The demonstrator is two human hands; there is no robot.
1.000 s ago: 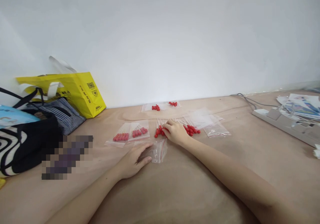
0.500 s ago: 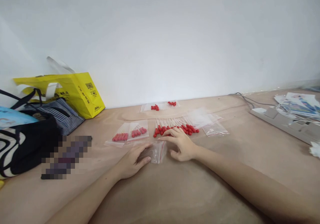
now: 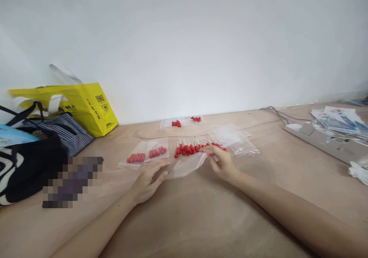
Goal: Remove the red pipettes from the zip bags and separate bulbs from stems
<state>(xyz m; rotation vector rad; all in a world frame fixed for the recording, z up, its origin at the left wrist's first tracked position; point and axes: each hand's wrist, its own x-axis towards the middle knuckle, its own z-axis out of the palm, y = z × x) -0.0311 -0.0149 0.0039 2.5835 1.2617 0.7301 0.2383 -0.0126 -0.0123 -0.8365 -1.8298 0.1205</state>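
My right hand [image 3: 222, 164] pinches the edge of a clear zip bag [image 3: 188, 166] and holds that side up off the table. My left hand [image 3: 149, 181] rests at the bag's other end, thumb and fingers apart; whether it touches the plastic is hard to tell. Just beyond the bag lies a row of white sticks with red tips [image 3: 191, 148], partly covered by my right hand. Left of them are two zip bags holding red-tipped sticks: one bag [image 3: 136, 157] and a second bag [image 3: 157, 152].
More bagged red-tipped sticks [image 3: 176, 124] lie near the wall. Flat clear bags [image 3: 230, 135] are stacked right of the row. A white power strip [image 3: 319, 141] with cables and papers [image 3: 339, 118] is at right. A yellow bag [image 3: 97, 108] and a striped pouch [image 3: 71, 133] stand at left.
My right hand left the red-tipped sticks, came back toward me, then took the zip bag's right edge and lifted it. My left hand stayed nearly in place. The view turned slightly right.
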